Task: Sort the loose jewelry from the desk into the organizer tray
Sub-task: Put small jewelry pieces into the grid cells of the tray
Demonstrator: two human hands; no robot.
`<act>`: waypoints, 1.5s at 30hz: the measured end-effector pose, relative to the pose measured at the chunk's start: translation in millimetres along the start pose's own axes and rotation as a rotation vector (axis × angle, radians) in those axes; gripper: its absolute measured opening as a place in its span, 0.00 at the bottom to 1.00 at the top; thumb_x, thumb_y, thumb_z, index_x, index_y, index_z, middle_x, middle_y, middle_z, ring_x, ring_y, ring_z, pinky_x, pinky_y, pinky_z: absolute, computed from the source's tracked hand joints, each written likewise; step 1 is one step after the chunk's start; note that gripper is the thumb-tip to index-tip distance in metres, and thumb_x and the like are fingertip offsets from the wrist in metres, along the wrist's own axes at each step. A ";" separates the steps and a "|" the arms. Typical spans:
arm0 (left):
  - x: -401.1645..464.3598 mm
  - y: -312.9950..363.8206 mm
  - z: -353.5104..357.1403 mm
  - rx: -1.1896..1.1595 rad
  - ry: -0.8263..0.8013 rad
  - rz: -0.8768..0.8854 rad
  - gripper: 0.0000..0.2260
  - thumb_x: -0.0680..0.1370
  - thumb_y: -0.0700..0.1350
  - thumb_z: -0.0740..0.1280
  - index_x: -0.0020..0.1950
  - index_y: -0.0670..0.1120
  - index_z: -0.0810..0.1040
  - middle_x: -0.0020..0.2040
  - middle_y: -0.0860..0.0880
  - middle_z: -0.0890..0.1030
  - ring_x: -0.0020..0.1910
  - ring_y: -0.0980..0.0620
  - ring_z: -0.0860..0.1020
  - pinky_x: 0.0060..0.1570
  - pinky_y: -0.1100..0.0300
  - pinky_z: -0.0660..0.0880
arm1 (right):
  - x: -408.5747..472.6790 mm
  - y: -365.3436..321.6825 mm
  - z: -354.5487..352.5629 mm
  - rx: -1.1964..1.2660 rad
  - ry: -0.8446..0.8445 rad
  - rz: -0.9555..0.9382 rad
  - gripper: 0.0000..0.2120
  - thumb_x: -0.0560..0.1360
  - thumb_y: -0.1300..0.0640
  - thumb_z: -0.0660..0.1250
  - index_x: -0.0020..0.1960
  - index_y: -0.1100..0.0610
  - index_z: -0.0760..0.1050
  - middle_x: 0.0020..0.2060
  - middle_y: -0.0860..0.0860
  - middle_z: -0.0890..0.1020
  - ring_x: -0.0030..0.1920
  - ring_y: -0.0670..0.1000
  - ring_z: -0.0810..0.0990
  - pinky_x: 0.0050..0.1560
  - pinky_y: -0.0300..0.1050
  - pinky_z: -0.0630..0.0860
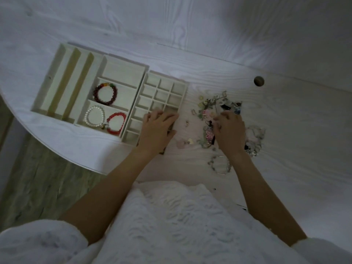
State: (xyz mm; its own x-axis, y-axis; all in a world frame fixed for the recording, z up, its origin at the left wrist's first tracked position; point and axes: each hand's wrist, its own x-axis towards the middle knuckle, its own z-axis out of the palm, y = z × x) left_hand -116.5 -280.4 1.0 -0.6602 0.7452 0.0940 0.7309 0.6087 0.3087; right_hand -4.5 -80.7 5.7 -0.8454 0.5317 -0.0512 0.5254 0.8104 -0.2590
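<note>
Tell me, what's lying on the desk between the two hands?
In the head view, a tiny loose trinket lies between the left hand and right hand; otherwise bare desk.

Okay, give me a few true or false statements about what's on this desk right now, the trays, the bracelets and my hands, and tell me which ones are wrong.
1. Three bracelets lie in the big tray. True.
2. The pearl bracelet shares a compartment with the red bracelet. True.
3. The left hand is in the jewelry pile. False: it rests on the small-grid tray; the right hand is in the pile.
4. The dark bracelet lies loose on the desk. False: it sits in a tray compartment.
</note>
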 end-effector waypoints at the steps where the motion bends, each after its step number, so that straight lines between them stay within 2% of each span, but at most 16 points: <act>1: 1.0 0.8 -0.5 0.012 -0.003 0.002 0.22 0.67 0.48 0.76 0.60 0.47 0.79 0.54 0.49 0.81 0.53 0.42 0.76 0.50 0.48 0.70 | 8.2 -0.9 -1.0 0.014 0.019 -0.035 0.09 0.76 0.59 0.63 0.51 0.61 0.80 0.53 0.58 0.79 0.55 0.62 0.74 0.54 0.53 0.70; 5: 3.6 3.3 -1.7 0.058 -0.008 -0.005 0.22 0.66 0.47 0.77 0.59 0.47 0.80 0.53 0.50 0.82 0.51 0.42 0.77 0.49 0.48 0.71 | 56.1 -16.3 1.3 0.064 0.086 -0.126 0.08 0.74 0.58 0.64 0.49 0.59 0.80 0.44 0.56 0.82 0.49 0.60 0.75 0.50 0.50 0.68; 8: 3.6 6.1 -2.0 0.076 -0.008 -0.022 0.22 0.66 0.46 0.77 0.59 0.48 0.80 0.53 0.50 0.82 0.51 0.42 0.77 0.49 0.47 0.71 | 85.2 -29.5 3.0 -0.051 -0.027 -0.107 0.12 0.75 0.52 0.63 0.51 0.58 0.79 0.45 0.55 0.81 0.52 0.57 0.72 0.53 0.50 0.59; 10: 3.6 7.6 -2.5 0.083 -0.016 -0.032 0.22 0.66 0.46 0.76 0.59 0.48 0.80 0.53 0.49 0.82 0.52 0.41 0.76 0.49 0.47 0.71 | 95.9 -35.1 4.0 -0.116 -0.092 -0.096 0.12 0.75 0.50 0.64 0.48 0.58 0.80 0.42 0.54 0.81 0.52 0.56 0.73 0.55 0.49 0.59; 15: 3.3 7.9 -2.8 0.072 -0.015 -0.042 0.22 0.66 0.45 0.76 0.59 0.48 0.80 0.53 0.50 0.81 0.52 0.42 0.76 0.49 0.47 0.70 | 101.5 -46.4 6.6 -0.225 -0.142 -0.160 0.07 0.74 0.60 0.64 0.42 0.60 0.80 0.38 0.56 0.80 0.45 0.56 0.75 0.51 0.48 0.65; 19: 2.9 6.7 -1.5 0.063 0.003 -0.021 0.22 0.65 0.44 0.76 0.59 0.48 0.80 0.53 0.50 0.82 0.51 0.42 0.75 0.48 0.48 0.71 | 98.8 -50.0 3.5 -0.245 -0.146 -0.240 0.04 0.70 0.64 0.61 0.37 0.59 0.68 0.36 0.56 0.75 0.45 0.57 0.74 0.47 0.49 0.64; 21: 3.3 5.9 -1.1 0.059 0.014 -0.007 0.22 0.65 0.44 0.75 0.59 0.48 0.80 0.52 0.50 0.82 0.50 0.42 0.75 0.48 0.49 0.70 | 99.6 -47.9 4.3 -0.192 -0.121 -0.273 0.04 0.69 0.64 0.60 0.36 0.59 0.68 0.33 0.56 0.72 0.43 0.57 0.74 0.42 0.47 0.63; 22: 3.6 4.9 -0.7 0.060 0.016 -0.001 0.22 0.66 0.44 0.75 0.60 0.48 0.80 0.52 0.50 0.82 0.50 0.42 0.75 0.48 0.49 0.70 | 100.6 -46.2 7.0 -0.165 -0.096 -0.284 0.04 0.69 0.64 0.60 0.37 0.60 0.71 0.34 0.57 0.74 0.43 0.57 0.75 0.41 0.47 0.63; 24: 3.2 2.8 1.1 0.060 0.021 0.006 0.22 0.66 0.45 0.75 0.60 0.48 0.80 0.52 0.50 0.82 0.51 0.42 0.75 0.48 0.50 0.70 | 102.6 -43.5 13.1 -0.168 -0.065 -0.300 0.07 0.73 0.67 0.59 0.44 0.65 0.75 0.40 0.61 0.78 0.44 0.59 0.76 0.40 0.49 0.66; 27: 1.8 4.6 4.0 0.028 0.039 0.002 0.19 0.70 0.48 0.70 0.61 0.48 0.79 0.54 0.50 0.81 0.54 0.45 0.72 0.50 0.51 0.67 | 101.2 -36.9 15.5 -0.176 -0.043 -0.278 0.08 0.75 0.69 0.59 0.52 0.65 0.74 0.50 0.63 0.76 0.47 0.61 0.75 0.43 0.51 0.72; 30: 0.2 -1.1 -4.9 -0.129 0.115 -0.123 0.18 0.75 0.53 0.61 0.62 0.48 0.77 0.56 0.50 0.79 0.57 0.48 0.70 0.54 0.52 0.66 | 94.7 -46.4 5.5 0.035 -0.008 -0.211 0.09 0.80 0.62 0.55 0.51 0.62 0.73 0.45 0.59 0.77 0.42 0.57 0.75 0.40 0.49 0.70; 32: -2.9 -14.4 -15.4 -0.216 0.198 -0.264 0.15 0.76 0.51 0.62 0.59 0.46 0.77 0.55 0.48 0.79 0.55 0.47 0.73 0.54 0.55 0.66 | 91.9 -62.3 -4.4 0.247 -0.078 -0.194 0.09 0.81 0.59 0.55 0.51 0.61 0.73 0.41 0.56 0.79 0.40 0.54 0.76 0.38 0.47 0.71; 34: -8.6 -34.8 -21.9 -0.250 0.233 -0.414 0.12 0.76 0.46 0.66 0.58 0.44 0.77 0.53 0.45 0.79 0.52 0.44 0.74 0.54 0.58 0.65 | 91.3 -82.5 -10.1 0.379 -0.155 -0.250 0.08 0.80 0.59 0.59 0.51 0.60 0.76 0.42 0.54 0.81 0.40 0.52 0.78 0.40 0.46 0.73; 36: -13.5 -54.4 -23.8 -0.276 0.199 -0.530 0.12 0.75 0.43 0.68 0.57 0.43 0.77 0.51 0.43 0.79 0.50 0.42 0.74 0.52 0.55 0.69 | 93.2 -101.6 -8.6 0.399 -0.227 -0.316 0.07 0.78 0.59 0.61 0.52 0.59 0.77 0.43 0.54 0.82 0.42 0.52 0.79 0.41 0.46 0.75; 39: -13.4 -71.4 -25.6 -0.328 0.136 -0.548 0.10 0.74 0.41 0.69 0.55 0.42 0.78 0.48 0.41 0.78 0.45 0.42 0.76 0.46 0.45 0.75 | 97.6 -120.4 -0.5 0.349 -0.298 -0.366 0.07 0.77 0.62 0.62 0.52 0.60 0.76 0.47 0.55 0.82 0.47 0.54 0.79 0.47 0.49 0.77; 45: -5.1 -73.8 -28.0 -0.339 0.126 -0.548 0.13 0.73 0.38 0.70 0.58 0.43 0.78 0.49 0.42 0.77 0.44 0.43 0.77 0.44 0.51 0.75 | 102.3 -122.8 8.3 0.314 -0.236 -0.383 0.07 0.76 0.63 0.63 0.50 0.58 0.79 0.46 0.54 0.83 0.46 0.53 0.80 0.46 0.51 0.78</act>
State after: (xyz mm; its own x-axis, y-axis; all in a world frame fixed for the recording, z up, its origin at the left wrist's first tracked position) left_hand -171.9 -336.7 4.2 -0.9519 0.3011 -0.0576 0.2015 0.7562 0.6225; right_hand -156.3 -127.8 24.3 -0.9882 0.1138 -0.1022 0.1520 0.8039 -0.5751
